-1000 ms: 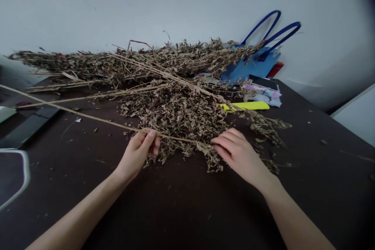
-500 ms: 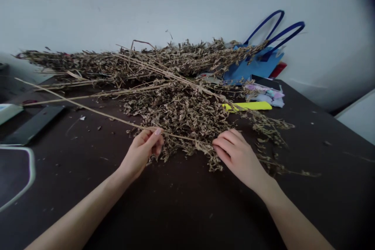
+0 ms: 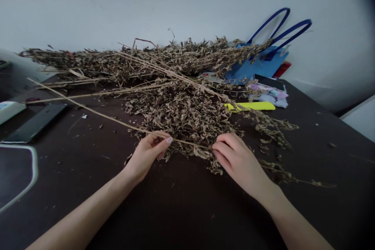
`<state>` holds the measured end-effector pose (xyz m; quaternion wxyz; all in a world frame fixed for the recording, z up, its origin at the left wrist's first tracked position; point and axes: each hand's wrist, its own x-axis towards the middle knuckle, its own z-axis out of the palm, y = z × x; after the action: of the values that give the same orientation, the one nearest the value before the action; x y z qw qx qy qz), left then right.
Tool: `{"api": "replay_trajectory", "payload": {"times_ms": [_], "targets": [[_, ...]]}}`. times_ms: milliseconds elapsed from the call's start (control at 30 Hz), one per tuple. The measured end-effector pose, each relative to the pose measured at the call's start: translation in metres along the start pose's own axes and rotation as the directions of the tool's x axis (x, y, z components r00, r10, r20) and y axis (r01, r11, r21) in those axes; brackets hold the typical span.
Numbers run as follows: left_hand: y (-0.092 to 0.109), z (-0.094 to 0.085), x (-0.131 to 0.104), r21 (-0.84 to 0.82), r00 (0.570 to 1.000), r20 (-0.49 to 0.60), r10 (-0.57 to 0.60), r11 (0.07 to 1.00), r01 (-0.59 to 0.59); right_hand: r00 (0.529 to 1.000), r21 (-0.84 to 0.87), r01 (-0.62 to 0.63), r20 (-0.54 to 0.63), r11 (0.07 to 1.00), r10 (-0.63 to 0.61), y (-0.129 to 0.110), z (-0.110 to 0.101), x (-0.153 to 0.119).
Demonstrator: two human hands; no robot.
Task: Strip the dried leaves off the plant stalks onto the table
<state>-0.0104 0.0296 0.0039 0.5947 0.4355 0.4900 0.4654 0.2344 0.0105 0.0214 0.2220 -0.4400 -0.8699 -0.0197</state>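
1. Dried stalk (image 3: pixel 111 118) has slid toward right edge of table (image 3: pixel 175 215) since earlier frame.
2. Left hand (image 3: pixel 149 151): thumb and fingers pinch stalk.
3. Right hand (image 3: pixel 238 160): fingers closed around its leafy part.
4. Stalk crosses front of dried-leaf pile (image 3: pixel 184 111).

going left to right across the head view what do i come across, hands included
Dark slab → white scrap → left hand → right hand → red item → pale panel at the right edge.

Left hand (image 3: pixel 146 155), right hand (image 3: pixel 240 159), pinched stalk (image 3: pixel 123 123)
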Motion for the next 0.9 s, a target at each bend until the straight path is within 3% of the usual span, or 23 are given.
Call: {"api": "replay_trajectory", "payload": {"times_ms": [333,667,900], "targets": [[-0.002,-0.001,0.001,-0.082,0.999,0.030,-0.015,0.997,0.017,1.000,-0.040,0.024,-0.006,0.999,-0.024,-0.002,0.011,-0.004],[-0.004,-0.004,0.002,0.017,0.996,0.077,0.043,0.999,-0.044,1.000,-0.007,0.007,-0.023,1.000,-0.007,-0.003,0.007,-0.004],[0.000,-0.003,0.001,0.058,0.995,0.073,0.062,0.996,-0.067,0.999,0.088,-0.033,0.034,0.996,0.030,-0.001,0.009,-0.005]]}}
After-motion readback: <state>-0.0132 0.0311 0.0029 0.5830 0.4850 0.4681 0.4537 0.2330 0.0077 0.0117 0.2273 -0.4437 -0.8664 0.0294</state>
